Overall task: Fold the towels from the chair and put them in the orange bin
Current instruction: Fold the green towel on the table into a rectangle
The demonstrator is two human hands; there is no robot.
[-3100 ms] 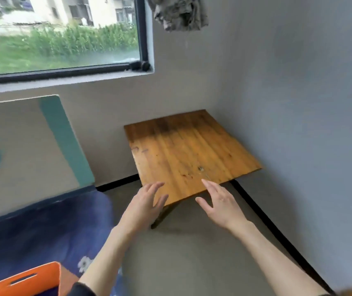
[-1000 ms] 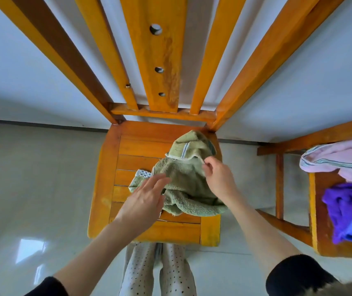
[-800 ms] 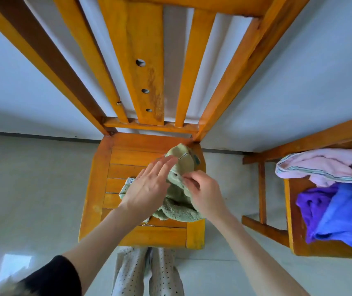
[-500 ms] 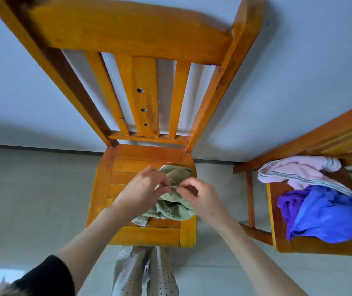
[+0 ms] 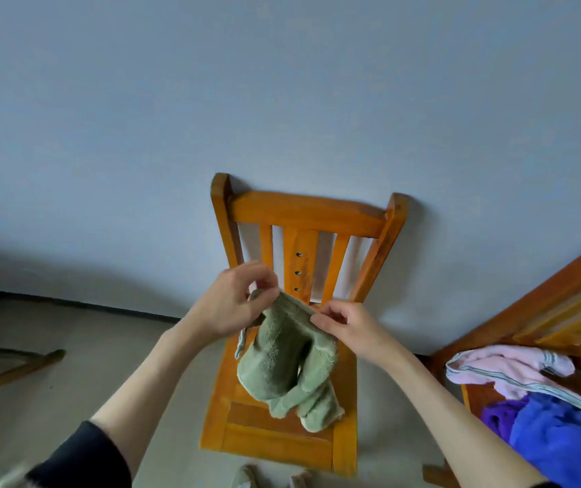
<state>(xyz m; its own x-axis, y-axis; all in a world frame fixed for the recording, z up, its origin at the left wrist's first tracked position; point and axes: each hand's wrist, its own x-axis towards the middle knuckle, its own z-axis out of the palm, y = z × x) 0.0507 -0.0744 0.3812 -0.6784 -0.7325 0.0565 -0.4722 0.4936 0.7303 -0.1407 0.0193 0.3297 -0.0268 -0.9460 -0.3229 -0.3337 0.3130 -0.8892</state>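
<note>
Item: green terry towel [image 5: 283, 361], bunched and hanging below both hands, its lower folds resting on the seat of the wooden chair [image 5: 282, 438] directly beneath them. Left hand [image 5: 227, 304]: fingers and thumb pinch the towel's top edge at its left end. Right hand [image 5: 349, 327]: fingers curl and pinch the same edge, close beside the left, a short span of cloth between the two. Handling, as judged: the step in hand is opening the towel out for folding; both pinches should travel outward along the hem to the true corners, then lift until the cloth hangs free of the seat and flat, with no twist. Thick pile will slip from a light pinch, so a firm grip is advised. Further stock: pink striped towel [image 5: 507, 368] and blue towel [image 5: 563, 438] heaped on a second chair [image 5: 563, 311] to the right of the right hand. Orange bin: not in view.
</note>
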